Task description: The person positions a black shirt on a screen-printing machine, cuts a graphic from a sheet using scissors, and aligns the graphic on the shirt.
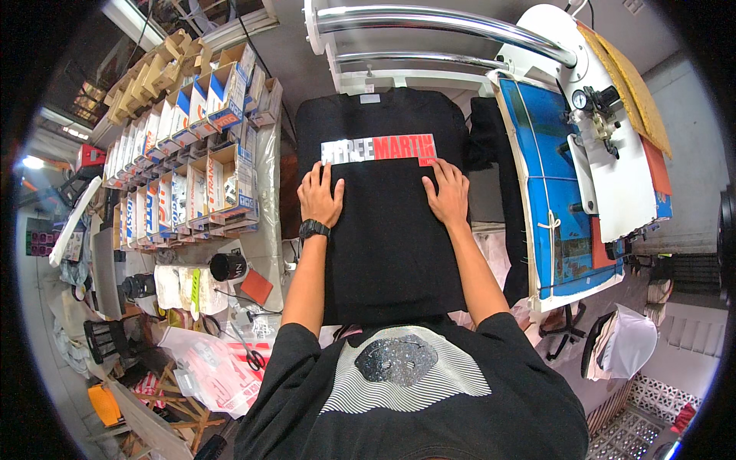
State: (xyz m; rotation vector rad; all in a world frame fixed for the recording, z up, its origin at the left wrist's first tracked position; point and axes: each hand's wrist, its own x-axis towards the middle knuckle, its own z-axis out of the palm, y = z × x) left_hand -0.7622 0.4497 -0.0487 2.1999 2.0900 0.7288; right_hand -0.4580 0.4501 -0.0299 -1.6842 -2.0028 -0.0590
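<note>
A black t-shirt [387, 245] lies spread flat over a press platen in front of me, collar at the far end. A white and red rectangular transfer strip [378, 149] sits across its chest. My left hand [320, 196], with a black watch on the wrist, presses flat on the shirt just below the strip's left end. My right hand [447, 193] lies flat below the strip's right end, fingertips touching its lower corner. Both hands hold nothing.
The heat press's upper plate with blue padding [548, 192] is swung aside to the right, with a gauge and chrome arm [445, 23] above. Shelves of cardboard boxes [192, 153] stand at left. A cluttered bench with scissors [249, 349] and printed sheets sits lower left.
</note>
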